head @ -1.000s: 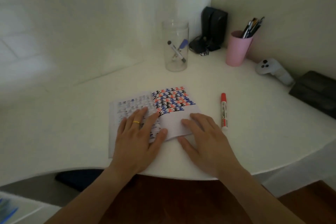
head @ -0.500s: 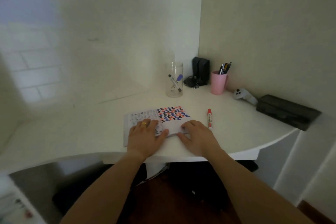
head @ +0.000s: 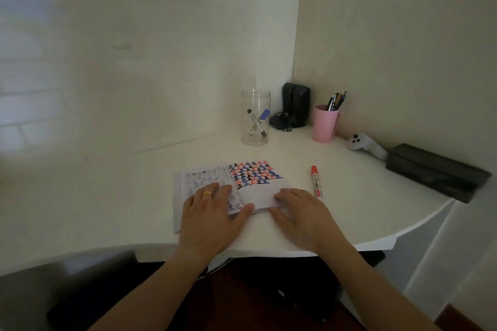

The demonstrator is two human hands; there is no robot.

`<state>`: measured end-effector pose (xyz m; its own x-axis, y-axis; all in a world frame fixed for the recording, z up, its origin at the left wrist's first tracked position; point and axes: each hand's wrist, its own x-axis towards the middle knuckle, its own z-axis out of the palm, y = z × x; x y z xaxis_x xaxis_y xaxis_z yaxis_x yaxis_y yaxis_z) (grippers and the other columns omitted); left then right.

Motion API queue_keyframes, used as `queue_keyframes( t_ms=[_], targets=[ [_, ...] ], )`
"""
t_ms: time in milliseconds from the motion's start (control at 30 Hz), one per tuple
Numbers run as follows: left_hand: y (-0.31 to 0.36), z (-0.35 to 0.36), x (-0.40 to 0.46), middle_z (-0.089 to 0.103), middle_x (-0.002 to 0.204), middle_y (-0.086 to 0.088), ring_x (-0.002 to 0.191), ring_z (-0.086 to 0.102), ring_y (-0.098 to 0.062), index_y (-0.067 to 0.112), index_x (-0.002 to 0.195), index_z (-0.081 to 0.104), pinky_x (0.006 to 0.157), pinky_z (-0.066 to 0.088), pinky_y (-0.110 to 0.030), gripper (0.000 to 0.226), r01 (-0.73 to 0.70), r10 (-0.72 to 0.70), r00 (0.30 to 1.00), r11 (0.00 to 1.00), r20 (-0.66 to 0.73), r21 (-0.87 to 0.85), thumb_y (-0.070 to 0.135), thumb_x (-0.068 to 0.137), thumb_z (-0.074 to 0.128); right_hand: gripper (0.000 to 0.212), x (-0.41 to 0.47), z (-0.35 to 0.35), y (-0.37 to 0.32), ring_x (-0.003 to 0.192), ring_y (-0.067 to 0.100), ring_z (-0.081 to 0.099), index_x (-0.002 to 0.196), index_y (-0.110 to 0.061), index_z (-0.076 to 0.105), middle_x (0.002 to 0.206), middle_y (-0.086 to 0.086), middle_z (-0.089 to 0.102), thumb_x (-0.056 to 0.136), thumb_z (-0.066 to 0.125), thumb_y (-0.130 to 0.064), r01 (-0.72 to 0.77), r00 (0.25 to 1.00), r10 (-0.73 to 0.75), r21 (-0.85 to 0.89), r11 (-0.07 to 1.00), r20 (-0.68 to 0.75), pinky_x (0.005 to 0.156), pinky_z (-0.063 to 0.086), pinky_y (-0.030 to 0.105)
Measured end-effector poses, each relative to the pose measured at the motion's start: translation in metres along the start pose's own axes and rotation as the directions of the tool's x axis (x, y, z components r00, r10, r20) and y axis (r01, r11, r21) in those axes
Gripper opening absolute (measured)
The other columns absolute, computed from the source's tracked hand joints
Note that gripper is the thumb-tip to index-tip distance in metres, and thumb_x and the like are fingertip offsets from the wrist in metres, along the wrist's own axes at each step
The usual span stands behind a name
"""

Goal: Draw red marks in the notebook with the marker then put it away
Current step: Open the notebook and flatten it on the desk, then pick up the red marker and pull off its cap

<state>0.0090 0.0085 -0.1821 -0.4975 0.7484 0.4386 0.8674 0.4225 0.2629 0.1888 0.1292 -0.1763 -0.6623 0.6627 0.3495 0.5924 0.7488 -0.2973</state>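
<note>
Head camera looks forward and down over the desk [head: 107,196]

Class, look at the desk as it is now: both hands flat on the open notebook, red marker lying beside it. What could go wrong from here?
1. The red marker lies loose by the right hand; a nudge might roll it along the desk.
2. If the left hand lifts, the notebook may spring shut.
3. New red marks could run into the crowded existing ones.

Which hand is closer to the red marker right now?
Right. The right hand lies beside the red marker, near its lower end; the left hand rests on the notebook, farther away.
</note>
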Motion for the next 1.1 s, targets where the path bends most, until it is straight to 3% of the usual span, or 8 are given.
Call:
queue_keyframes(
  t_ms=[100, 333, 500, 633, 733, 800, 900, 1100],
  targets=[
    [-0.004, 0.006, 0.003, 0.057, 0.142, -0.006, 0.133, 0.048, -0.025, 0.027, 0.130, 0.057, 0.110, 0.035, -0.045, 0.072, -0.053, 0.052, 0.997, 0.998, -0.054, -0.017, 0.078, 0.081, 0.043, 0.059, 0.000, 0.002, 0.001, 0.127, 0.014, 0.059, 0.125, -0.027, 0.067, 0.137, -0.007, 0.066, 0.088, 0.038, -0.061, -0.011, 1.000, 0.010, -0.011, 1.000, -0.024, 0.104, 0.046, 0.032],
    [-0.007, 0.008, 0.007, 0.054, 0.145, -0.005, 0.135, 0.046, -0.024, 0.034, 0.130, 0.056, 0.110, 0.039, -0.048, 0.057, -0.134, 0.133, 0.991, 0.987, -0.018, -0.086, 0.069, 0.087, 0.044, 0.057, 0.007, -0.001, -0.006, 0.125, 0.013, 0.060, 0.127, -0.034, 0.065, 0.138, -0.011, 0.064, 0.086, 0.041, -0.065, -0.058, 0.998, 0.057, -0.030, 0.998, -0.013, 0.105, 0.048, 0.035],
    [-0.009, 0.006, 0.010, 0.054, 0.144, -0.005, 0.133, 0.045, -0.025, 0.037, 0.127, 0.060, 0.107, 0.040, -0.050, 0.053, -0.148, 0.152, 0.988, 0.986, 0.041, -0.083, 0.069, 0.088, 0.040, 0.041, 0.009, -0.007, -0.005, 0.125, 0.011, 0.056, 0.130, -0.033, 0.063, 0.137, -0.010, 0.064, 0.095, 0.052, -0.050, -0.067, 0.990, 0.070, 0.028, 0.997, -0.120, 0.098, 0.038, 0.022],
    [-0.009, 0.005, 0.010, 0.054, 0.143, -0.006, 0.132, 0.046, -0.027, 0.039, 0.126, 0.061, 0.104, 0.042, -0.051, 0.049, -0.177, 0.180, 0.983, 0.981, 0.037, -0.076, 0.066, 0.089, 0.041, 0.043, 0.026, -0.027, 0.009, 0.114, 0.030, 0.060, 0.132, -0.022, 0.060, 0.127, 0.009, 0.063, 0.094, 0.059, -0.041, -0.302, 0.927, 0.265, -0.109, 0.947, -0.266, 0.087, 0.050, 0.039],
    [-0.007, 0.005, 0.009, 0.054, 0.142, -0.007, 0.130, 0.047, -0.028, 0.041, 0.123, 0.062, 0.102, 0.041, -0.050, 0.047, -0.173, 0.175, 0.983, 0.984, 0.049, -0.051, 0.065, 0.090, 0.040, 0.051, 0.044, -0.037, 0.017, 0.105, 0.038, 0.061, 0.137, -0.017, 0.049, 0.118, 0.017, 0.060, 0.092, 0.058, -0.040, -0.414, 0.910, 0.402, -0.216, 0.884, -0.098, 0.083, 0.054, 0.045],
    [-0.006, 0.003, 0.009, 0.051, 0.145, -0.005, 0.133, 0.044, -0.027, 0.042, 0.126, 0.060, 0.104, 0.039, -0.049, 0.050, -0.159, 0.161, 0.983, 0.987, 0.088, -0.027, 0.067, 0.090, 0.036, 0.048, 0.052, -0.037, 0.018, 0.101, 0.039, 0.063, 0.136, -0.014, 0.046, 0.113, 0.018, 0.061, 0.091, 0.058, -0.026, -0.383, 0.915, 0.403, -0.256, 0.887, 0.027, 0.082, 0.054, 0.042],
    [-0.002, -0.006, 0.010, 0.044, 0.150, -0.004, 0.137, 0.037, -0.026, 0.044, 0.132, 0.053, 0.106, 0.036, -0.048, 0.056, -0.170, 0.165, 0.970, 0.985, 0.179, 0.009, 0.069, 0.090, 0.027, 0.043, 0.065, -0.037, 0.019, 0.099, 0.034, 0.065, 0.131, -0.013, 0.052, 0.112, 0.016, 0.066, 0.088, 0.057, -0.011, -0.318, 0.938, 0.341, -0.245, 0.916, 0.057, 0.083, 0.053, 0.040],
    [0.002, -0.043, 0.061, 0.049, 0.130, -0.001, 0.122, 0.046, -0.022, 0.041, 0.125, 0.054, 0.096, 0.045, -0.042, 0.062, -0.187, 0.171, 0.856, 0.982, 0.488, -0.016, 0.072, 0.089, 0.014, 0.025, 0.109, -0.040, 0.005, 0.085, 0.012, 0.063, 0.113, -0.027, 0.064, 0.102, -0.005, 0.066, 0.091, 0.064, -0.014, -0.053, 0.998, 0.055, 0.180, 0.982, -0.010, 0.077, 0.054, 0.028]
  ],
)
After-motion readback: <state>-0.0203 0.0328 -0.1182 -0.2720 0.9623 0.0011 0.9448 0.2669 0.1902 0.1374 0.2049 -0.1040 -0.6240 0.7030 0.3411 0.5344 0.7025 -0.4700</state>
